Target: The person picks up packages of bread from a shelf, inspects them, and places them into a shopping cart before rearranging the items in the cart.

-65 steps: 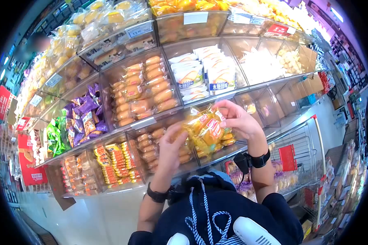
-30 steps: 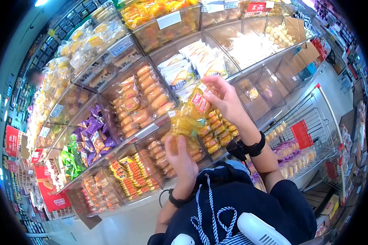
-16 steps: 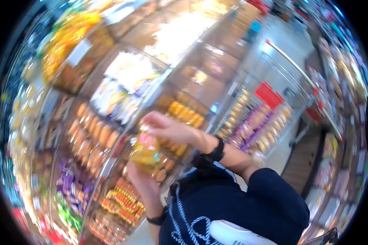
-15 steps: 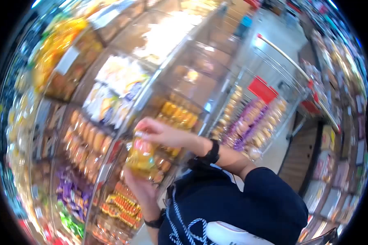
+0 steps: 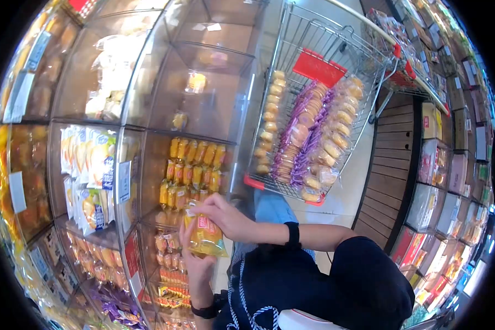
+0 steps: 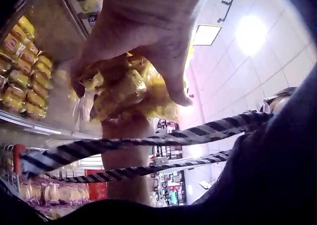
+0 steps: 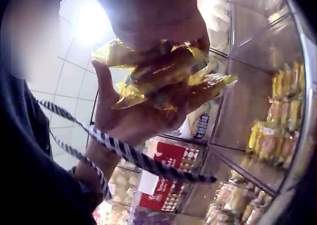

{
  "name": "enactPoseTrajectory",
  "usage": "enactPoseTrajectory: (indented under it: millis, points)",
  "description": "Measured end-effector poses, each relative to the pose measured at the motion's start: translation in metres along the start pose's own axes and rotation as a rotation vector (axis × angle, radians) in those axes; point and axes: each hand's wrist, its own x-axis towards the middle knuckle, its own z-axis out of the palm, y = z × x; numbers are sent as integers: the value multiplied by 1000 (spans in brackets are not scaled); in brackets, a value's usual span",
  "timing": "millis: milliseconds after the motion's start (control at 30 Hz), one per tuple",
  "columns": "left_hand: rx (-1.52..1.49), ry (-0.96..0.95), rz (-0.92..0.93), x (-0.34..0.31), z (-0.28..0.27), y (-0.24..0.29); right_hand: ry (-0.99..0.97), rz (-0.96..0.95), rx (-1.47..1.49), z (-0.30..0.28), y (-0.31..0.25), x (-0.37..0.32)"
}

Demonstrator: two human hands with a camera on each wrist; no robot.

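Beside the clear snack bins on the left of a shop aisle, you hold a bundle of yellow packets (image 5: 206,237) between both hands, close to your chest. Your left hand (image 5: 195,263) cups the bundle from below, palm up, with its fingers curled round the underside. Your right hand (image 5: 228,215) comes over the top, fingers and thumb bent down on the uppermost packet with its red label. Both wrist views bear this out: crinkled yellow wrappers are clasped between a palm beneath and bent fingers above, and neither hand is slack.

The bundle sits just on the near side of the bin of matching yellow packets (image 5: 192,165) but does not touch it. It is well apart from the wire trolley (image 5: 283,66) at the far right, which already carries rows of purple and orange packets (image 5: 308,137). To the left, a bin of white packets (image 5: 91,159) stands untouched. Lower bins near your left wrist hold more wrapped snacks, too blurred to name.

No part of the bundle rests on a shelf, in a bin or in the trolley; its whole weight is in your hands. By the look of it, the gathering and lifting are done, and the setting down is what remains. How many packets make up the bundle cannot be counted from these views.
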Motion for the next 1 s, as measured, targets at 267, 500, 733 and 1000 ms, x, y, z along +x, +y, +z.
enactPoseTrajectory:
  millis: [267,500,733,1000]
  points:
    - [269,-175,61,37,20,-7,64,216,-25,-26,18,-42]
    - [121,-576,-247,22,3,-29,-537,197,-239,-90,2,-52]
    - [164,-710,-401,-8,17,-15,-948,446,237,-85,3,-39]
    - [7,-519,-666,-39,9,-23,-1296,235,364,-46,47,-37]
